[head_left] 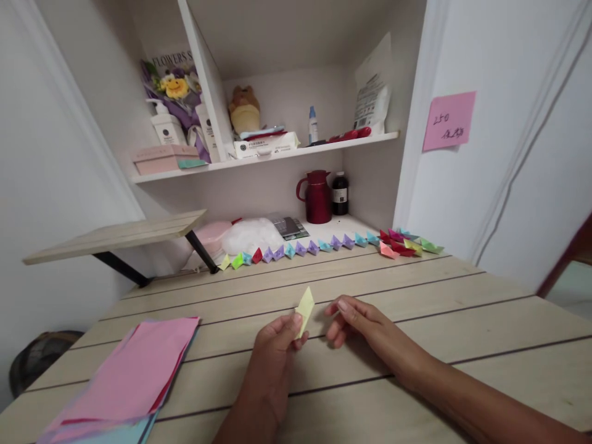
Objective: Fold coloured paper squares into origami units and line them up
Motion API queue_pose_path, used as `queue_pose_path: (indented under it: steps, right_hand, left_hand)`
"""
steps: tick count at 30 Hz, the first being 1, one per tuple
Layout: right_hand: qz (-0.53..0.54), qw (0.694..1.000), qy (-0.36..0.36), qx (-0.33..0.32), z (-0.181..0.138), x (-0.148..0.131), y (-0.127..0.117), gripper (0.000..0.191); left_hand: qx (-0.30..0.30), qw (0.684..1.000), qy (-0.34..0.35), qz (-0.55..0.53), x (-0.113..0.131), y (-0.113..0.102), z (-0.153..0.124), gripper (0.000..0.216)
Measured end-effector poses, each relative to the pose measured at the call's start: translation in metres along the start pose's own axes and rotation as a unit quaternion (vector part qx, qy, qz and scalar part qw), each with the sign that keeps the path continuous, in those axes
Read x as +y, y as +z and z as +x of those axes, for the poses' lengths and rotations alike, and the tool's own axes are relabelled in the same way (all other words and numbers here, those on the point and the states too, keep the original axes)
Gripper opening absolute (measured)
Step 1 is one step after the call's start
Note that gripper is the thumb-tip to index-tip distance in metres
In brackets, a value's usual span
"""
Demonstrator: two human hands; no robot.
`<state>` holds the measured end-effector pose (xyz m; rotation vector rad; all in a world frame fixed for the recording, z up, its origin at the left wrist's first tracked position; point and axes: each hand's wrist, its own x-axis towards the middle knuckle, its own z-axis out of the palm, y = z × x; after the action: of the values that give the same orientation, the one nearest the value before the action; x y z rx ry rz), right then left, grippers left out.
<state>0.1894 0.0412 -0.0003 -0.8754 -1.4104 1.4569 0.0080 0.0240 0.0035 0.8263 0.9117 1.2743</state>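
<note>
"FLOWERS S" reads on the bouquet (173, 58) at far left; "250" is handwritten on one pink sticky note (449, 120) at right, its second line too blurred to make out; fourteen folded paper boats (300, 248) line the far side of the wood-grained bench (240, 296), an overlapping cluster of boats (403, 249) at their right; one stack of smooth coloured sheets (134, 370) lies near left; the left hand (275, 339) pinches one pointed pale-yellow folded paper (305, 308) above mid-bench; the right hand (361, 320), just right of it, is free, fingers loosely curled, narrowly parted.
</note>
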Motion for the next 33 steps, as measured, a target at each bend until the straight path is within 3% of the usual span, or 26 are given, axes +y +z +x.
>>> queue_pose_path:
  steps: [7,10,21,28,33]
  right_hand:
    - [0.007,0.992,-0.049,-0.112,-0.01,-0.008,0.015,0.038]
    - [0.018,0.99,-0.057,-0.13,-0.01,-0.004,0.017,0.035]
    - [0.027,0.995,-0.029,-0.094,-0.007,0.002,0.016,0.049]
    - [0.015,0.999,-0.006,-0.036,-0.006,-0.001,0.013,0.054]
    - [0.022,0.999,-0.008,-0.042,-0.007,0.001,0.011,0.056]
  left_hand:
    - [-0.082,0.996,0.013,0.025,-0.006,0.011,-0.007,0.031]
    - [-0.078,0.995,0.013,0.065,-0.01,0.013,-0.006,0.032]
    - [-0.038,0.985,0.041,0.164,-0.011,0.016,0.0,0.036]
    - [-0.015,0.978,0.062,0.197,-0.012,0.02,-0.005,0.024]
    - [-0.056,0.977,0.064,0.194,-0.014,0.018,-0.004,0.024]
